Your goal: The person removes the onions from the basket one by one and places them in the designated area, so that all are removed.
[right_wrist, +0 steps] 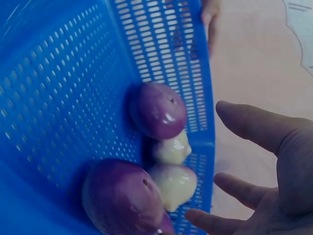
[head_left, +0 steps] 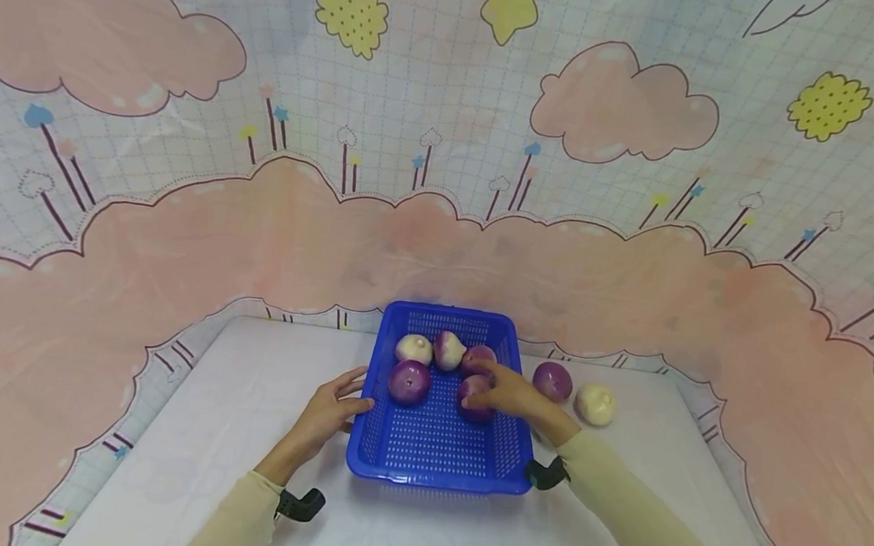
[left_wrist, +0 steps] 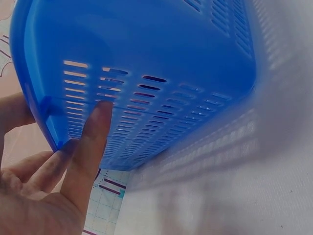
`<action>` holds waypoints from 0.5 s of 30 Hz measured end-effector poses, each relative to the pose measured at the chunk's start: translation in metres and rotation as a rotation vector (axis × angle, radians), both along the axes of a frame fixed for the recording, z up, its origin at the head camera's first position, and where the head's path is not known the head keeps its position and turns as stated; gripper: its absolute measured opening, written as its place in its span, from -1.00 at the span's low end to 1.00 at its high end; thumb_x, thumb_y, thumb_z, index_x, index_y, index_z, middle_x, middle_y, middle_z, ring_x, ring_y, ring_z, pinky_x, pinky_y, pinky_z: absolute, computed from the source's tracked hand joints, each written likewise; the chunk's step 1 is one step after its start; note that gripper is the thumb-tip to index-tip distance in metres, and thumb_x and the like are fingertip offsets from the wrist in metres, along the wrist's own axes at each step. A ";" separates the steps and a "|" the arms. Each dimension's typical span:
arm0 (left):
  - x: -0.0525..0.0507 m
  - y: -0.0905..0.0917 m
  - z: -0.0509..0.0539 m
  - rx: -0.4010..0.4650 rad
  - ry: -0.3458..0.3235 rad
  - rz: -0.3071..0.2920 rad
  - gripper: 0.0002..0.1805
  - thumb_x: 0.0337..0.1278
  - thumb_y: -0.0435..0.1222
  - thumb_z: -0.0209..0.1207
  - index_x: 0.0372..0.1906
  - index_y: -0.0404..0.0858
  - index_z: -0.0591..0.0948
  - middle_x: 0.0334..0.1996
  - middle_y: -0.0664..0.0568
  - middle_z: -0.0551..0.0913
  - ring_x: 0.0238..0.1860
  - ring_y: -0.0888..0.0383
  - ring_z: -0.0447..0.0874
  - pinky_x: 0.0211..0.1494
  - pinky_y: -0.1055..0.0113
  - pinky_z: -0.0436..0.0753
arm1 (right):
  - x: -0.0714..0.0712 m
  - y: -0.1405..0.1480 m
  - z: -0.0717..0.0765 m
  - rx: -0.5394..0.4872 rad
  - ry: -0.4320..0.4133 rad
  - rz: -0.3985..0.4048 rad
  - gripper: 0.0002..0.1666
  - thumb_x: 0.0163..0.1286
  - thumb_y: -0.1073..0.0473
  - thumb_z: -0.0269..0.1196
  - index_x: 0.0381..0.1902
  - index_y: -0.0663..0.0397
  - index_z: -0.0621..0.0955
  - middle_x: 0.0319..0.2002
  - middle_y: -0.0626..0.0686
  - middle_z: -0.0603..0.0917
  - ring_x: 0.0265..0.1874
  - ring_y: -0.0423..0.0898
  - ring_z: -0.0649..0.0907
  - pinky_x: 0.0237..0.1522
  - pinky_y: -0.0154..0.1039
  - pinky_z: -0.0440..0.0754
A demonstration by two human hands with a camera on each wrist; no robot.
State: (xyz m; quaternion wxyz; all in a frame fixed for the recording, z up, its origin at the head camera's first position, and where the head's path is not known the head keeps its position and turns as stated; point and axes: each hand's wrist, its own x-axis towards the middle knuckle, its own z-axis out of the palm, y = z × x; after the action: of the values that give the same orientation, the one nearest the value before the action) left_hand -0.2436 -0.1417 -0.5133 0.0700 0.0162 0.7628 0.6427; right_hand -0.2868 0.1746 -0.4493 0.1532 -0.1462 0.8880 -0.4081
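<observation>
A blue perforated basket [head_left: 439, 479] holds several purple and whitish onion-like vegetables. My left hand [head_left: 323, 412] holds its left side, thumb at the rim; the left wrist view shows a fingertip of this hand [left_wrist: 58, 181] against the outer wall of the basket [left_wrist: 122, 39]. Over the basket's right part is my right hand [head_left: 512, 393], above a purple vegetable [head_left: 477, 398]. From the right wrist, the fingers of this hand [right_wrist: 259, 171] look spread and grip nothing, beside a large purple vegetable [right_wrist: 122, 196], a smaller purple one [right_wrist: 159, 110] and two whitish ones [right_wrist: 173, 186].
Right of the basket, a purple vegetable [head_left: 553, 382] and a whitish one [head_left: 595, 404] lie on the white table [head_left: 250, 378]. Behind the table hangs a patterned cloth [head_left: 438, 256] with pink clouds.
</observation>
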 end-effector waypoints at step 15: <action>0.002 0.000 0.005 0.029 -0.002 -0.017 -0.27 0.22 -0.25 0.25 0.47 -0.12 0.27 0.38 -0.26 0.40 0.13 -0.19 0.66 -0.13 0.08 0.76 | -0.006 -0.013 -0.009 0.131 -0.031 0.023 -0.17 0.12 0.03 0.46 0.35 0.02 0.44 0.26 0.16 0.54 0.24 0.13 0.51 0.33 0.21 0.41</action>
State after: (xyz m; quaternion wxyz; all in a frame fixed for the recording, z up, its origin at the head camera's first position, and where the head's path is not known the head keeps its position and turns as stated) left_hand -0.2419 -0.1419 -0.5079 0.0758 0.0232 0.7531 0.6532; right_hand -0.2923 0.1616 -0.4579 0.1808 -0.1395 0.9087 -0.3495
